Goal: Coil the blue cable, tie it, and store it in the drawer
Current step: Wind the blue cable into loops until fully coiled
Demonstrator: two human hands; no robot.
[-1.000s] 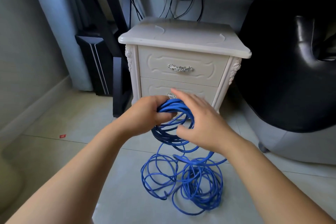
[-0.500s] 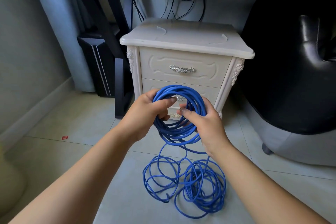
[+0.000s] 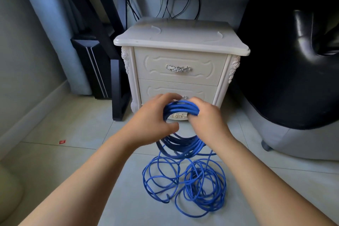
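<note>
A blue cable is partly wound into a coil of several loops held in the air before the white nightstand. My left hand grips the coil's left side, thumb below it. My right hand holds the coil's right side with curled fingers. The coil's lower part hangs between my wrists. The rest of the cable lies in loose loops on the floor below. The nightstand's upper drawer and lower drawer are both closed; my hands cover most of the lower handle.
A black chair stands close on the right. A black desk leg and dark panel stand left of the nightstand. Black wires hang behind it. A small red scrap lies on the tiled floor at left.
The camera view dropped a little. My right hand came over the coil's right side, laying another loop on it, and both hands now close round the top of the coil.
</note>
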